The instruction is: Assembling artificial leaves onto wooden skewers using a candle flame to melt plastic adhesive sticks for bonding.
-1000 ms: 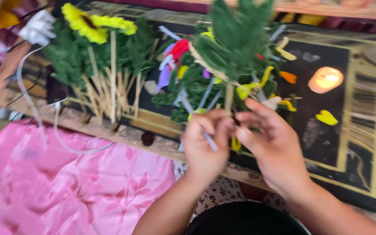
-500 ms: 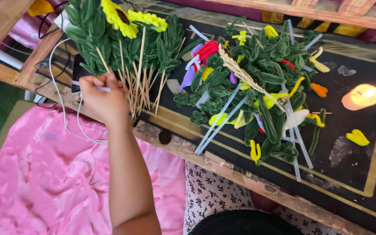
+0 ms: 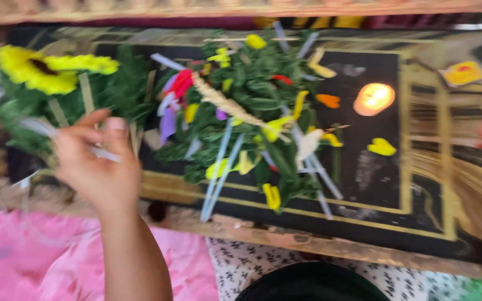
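The table [image 3: 419, 184] is glossy black with gold lines, its front edge rough worn wood. The leaves [image 3: 263, 100] and sunflowers [image 3: 40, 69] look like matt plastic or fabric. The straws [image 3: 218, 173] are smooth pale plastic. The pink cloth [image 3: 23, 267] has a satin sheen. The left hand [image 3: 99, 167] pinches a thin pale strip, too blurred to tell its material.

One head-worn camera looks steeply down, close over the black tray [image 3: 419, 184] and pink cloth [image 3: 23, 262].

Black gold-trimmed table [image 3: 419, 184] — leafy green heap [image 3: 252, 111], loose yellow petals [image 3: 381, 146].
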